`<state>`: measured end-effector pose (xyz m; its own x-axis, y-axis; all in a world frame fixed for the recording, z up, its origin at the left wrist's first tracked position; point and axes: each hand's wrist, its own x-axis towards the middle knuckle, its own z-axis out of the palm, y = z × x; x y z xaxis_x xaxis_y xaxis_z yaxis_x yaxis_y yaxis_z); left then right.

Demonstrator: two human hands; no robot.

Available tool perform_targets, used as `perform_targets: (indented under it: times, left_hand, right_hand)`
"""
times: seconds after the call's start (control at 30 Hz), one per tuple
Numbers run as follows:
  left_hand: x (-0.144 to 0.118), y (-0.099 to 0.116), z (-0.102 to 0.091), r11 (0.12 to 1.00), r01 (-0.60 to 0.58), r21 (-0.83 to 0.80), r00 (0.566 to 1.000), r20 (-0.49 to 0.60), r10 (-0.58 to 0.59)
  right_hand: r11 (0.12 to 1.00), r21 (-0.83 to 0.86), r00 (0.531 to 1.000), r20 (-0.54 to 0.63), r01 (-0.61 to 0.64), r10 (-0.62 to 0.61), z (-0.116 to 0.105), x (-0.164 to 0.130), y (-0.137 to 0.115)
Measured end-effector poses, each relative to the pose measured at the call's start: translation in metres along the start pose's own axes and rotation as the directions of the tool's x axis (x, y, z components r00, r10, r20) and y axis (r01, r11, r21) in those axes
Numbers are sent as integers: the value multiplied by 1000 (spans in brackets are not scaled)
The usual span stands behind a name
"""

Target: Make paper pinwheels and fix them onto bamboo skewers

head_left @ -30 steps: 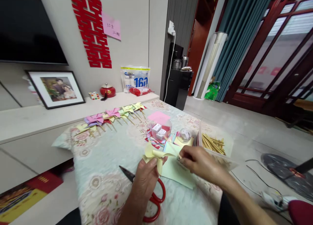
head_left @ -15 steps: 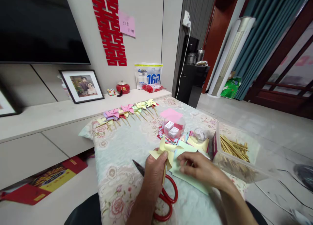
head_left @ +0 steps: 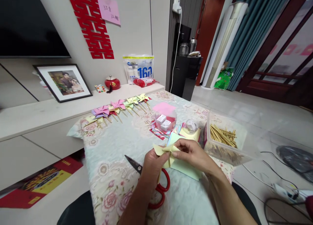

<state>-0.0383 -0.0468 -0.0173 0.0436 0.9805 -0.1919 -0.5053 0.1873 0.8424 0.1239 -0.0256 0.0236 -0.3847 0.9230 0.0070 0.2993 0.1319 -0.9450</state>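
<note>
A pale yellow paper pinwheel point(head_left: 168, 149) is between my two hands above the table. My left hand point(head_left: 154, 163) is closed around it and its thin wooden stick point(head_left: 159, 176), which shows below the fingers. The fingers of my right hand point(head_left: 189, 153) pinch the pinwheel's right side. Under my left hand lie red-handled scissors point(head_left: 161, 192), blades pointing to the far left. Light green paper sheets point(head_left: 188, 169) lie beneath my right hand.
Several finished pinwheels point(head_left: 117, 105) lie along the table's far edge. A clear tub point(head_left: 231, 148) of sticks stands at right. Round clear containers point(head_left: 168, 122) with small white boxes sit on coloured paper mid-table. A floral cloth point(head_left: 114, 143) covers the table.
My right hand has moved in from the right and now pinches the pinwheel. The view has shifted slightly, moving the scene leftward and up.
</note>
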Motion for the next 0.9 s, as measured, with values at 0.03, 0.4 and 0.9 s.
perform_targets:
  times: [0.03, 0.4, 0.9]
  left_hand:
    - [0, 0, 1, 1000, 0, 18, 1000, -9, 0]
    - [2, -7, 0, 998, -25, 51, 1000, 10, 24]
    - [4, 16, -10, 889, -17, -458, 1000, 2, 20]
  right_hand:
    - [1000, -4, 1000, -4, -2, 2, 2, 1, 2]
    - [994, -108, 999, -30, 9, -13, 7, 7, 10]
    - [847, 413, 899, 131, 334, -418, -5, -6, 7]
